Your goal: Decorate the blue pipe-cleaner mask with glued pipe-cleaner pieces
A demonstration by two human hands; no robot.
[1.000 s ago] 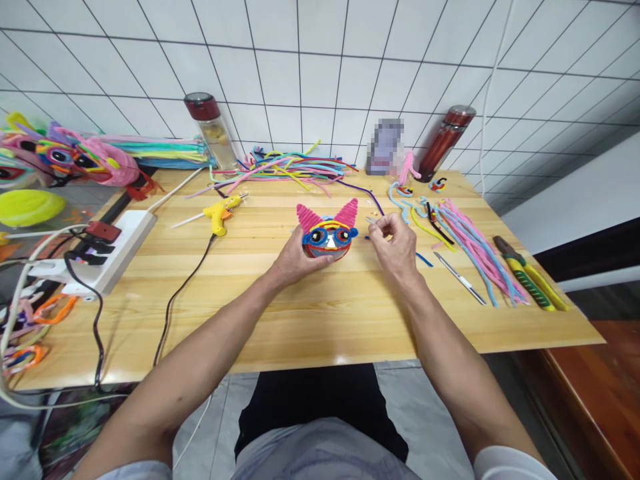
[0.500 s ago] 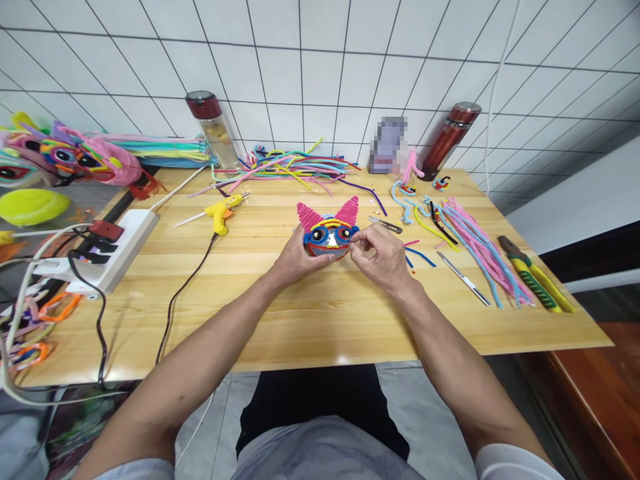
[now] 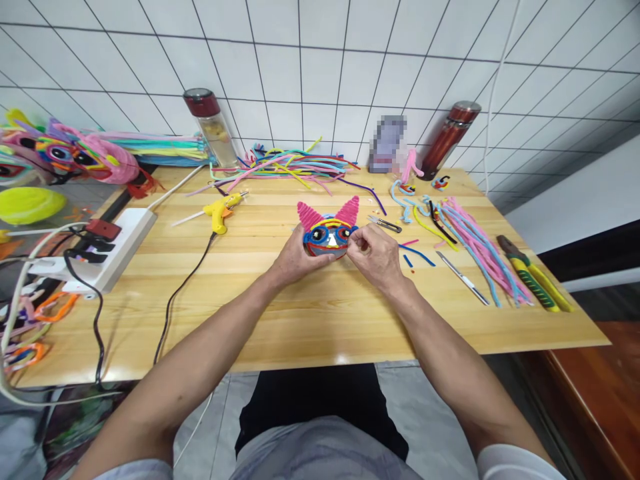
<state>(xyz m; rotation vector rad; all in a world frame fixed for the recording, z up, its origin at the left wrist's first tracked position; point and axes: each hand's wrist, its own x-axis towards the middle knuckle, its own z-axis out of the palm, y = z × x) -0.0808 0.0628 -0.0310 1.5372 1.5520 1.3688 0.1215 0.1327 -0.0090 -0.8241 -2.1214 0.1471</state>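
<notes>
Above the middle of the table, my left hand (image 3: 294, 257) grips a pipe-cleaner animal face (image 3: 327, 230) by its left side, thumb along the lower edge. The face has two pink pointed ears, blue-rimmed eyes with dark centres, a yellow brow band and a red line beneath. My right hand (image 3: 375, 253) is closed in a pinch at the face's right side, by the eye. What its fingertips pinch, if anything, is too small and hidden to make out. Just beyond the right hand lie small thread snips (image 3: 385, 223).
A yellow glue gun (image 3: 220, 212) with its cord lies left, near a white power strip (image 3: 117, 253). Pipe cleaners (image 3: 295, 165) are heaped at the back between two bottles. A craft knife (image 3: 463, 278), pink and blue pipe cleaners (image 3: 483, 250) and pliers (image 3: 535, 273) lie right.
My right hand has shifted slightly left, closer in against the right side of the face. My left hand and the face stay almost where they were.
</notes>
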